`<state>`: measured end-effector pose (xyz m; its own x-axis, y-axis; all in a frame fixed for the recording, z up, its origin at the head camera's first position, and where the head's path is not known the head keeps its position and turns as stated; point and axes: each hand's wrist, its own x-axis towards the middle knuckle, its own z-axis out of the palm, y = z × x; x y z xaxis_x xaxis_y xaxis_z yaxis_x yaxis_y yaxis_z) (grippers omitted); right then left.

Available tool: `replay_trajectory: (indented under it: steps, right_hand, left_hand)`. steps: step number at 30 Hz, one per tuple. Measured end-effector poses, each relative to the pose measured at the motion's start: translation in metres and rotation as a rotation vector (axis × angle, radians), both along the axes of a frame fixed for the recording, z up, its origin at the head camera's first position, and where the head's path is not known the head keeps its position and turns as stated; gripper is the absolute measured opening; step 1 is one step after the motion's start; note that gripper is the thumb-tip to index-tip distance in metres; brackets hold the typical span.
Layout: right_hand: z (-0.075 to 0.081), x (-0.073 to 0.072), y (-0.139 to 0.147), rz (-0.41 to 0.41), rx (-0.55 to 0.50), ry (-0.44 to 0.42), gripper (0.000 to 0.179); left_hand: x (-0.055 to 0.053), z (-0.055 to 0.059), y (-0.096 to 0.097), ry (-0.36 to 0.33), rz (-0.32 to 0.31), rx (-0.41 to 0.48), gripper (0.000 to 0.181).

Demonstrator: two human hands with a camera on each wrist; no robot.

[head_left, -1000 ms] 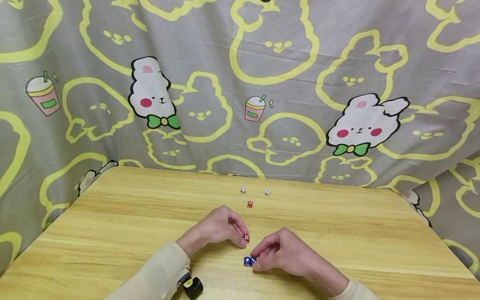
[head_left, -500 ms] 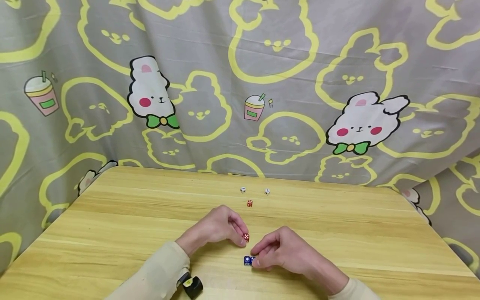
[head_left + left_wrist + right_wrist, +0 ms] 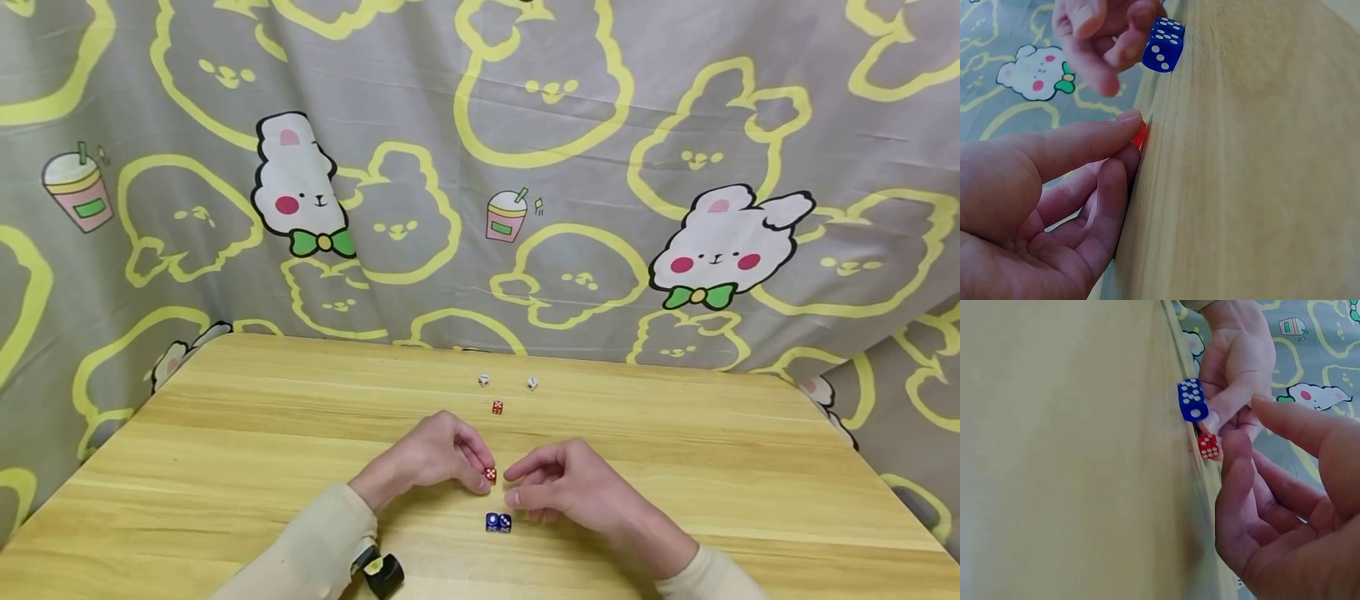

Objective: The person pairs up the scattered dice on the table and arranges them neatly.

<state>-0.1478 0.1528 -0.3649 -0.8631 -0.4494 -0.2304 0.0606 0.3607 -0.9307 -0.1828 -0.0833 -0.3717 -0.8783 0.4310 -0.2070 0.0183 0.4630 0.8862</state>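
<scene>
My left hand (image 3: 433, 454) pinches a red die (image 3: 491, 474) between thumb and forefinger, low at the tabletop. In the left wrist view only a sliver of that red die (image 3: 1140, 136) shows past the fingers. To its right hovers my right hand (image 3: 581, 490), fingers apart and holding nothing, its fingertips close to the red die. Two blue dice (image 3: 498, 522) stand side by side on the table, just nearer to me than the hands. The right wrist view shows the dotted faces of the blue dice (image 3: 1192, 400) beyond the red die (image 3: 1209, 446).
Farther back on the wooden table (image 3: 300, 392) lie another red die (image 3: 498, 407) and two white dice, one on the left (image 3: 483, 380) and one on the right (image 3: 532, 383). A patterned curtain (image 3: 420, 275) hangs behind the table. A black device (image 3: 384, 575) sits by the left sleeve.
My right hand has let go of the right blue die and shifted away from me, toward the red die. The left hand has stayed in place with its red die.
</scene>
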Motion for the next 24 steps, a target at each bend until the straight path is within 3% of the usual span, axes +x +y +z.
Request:
replay_trajectory:
  steps: [10, 24]
  right_hand:
    - [0.013, -0.02, 0.005, -0.094, 0.085, 0.119, 0.038]
    - [0.014, -0.055, -0.006, -0.178, 0.112, 0.221, 0.033]
  left_hand:
    - [0.0, 0.001, 0.001, -0.014, 0.002, 0.008, 0.023]
    - [0.0, 0.0, 0.002, -0.004, 0.002, -0.003, 0.023]
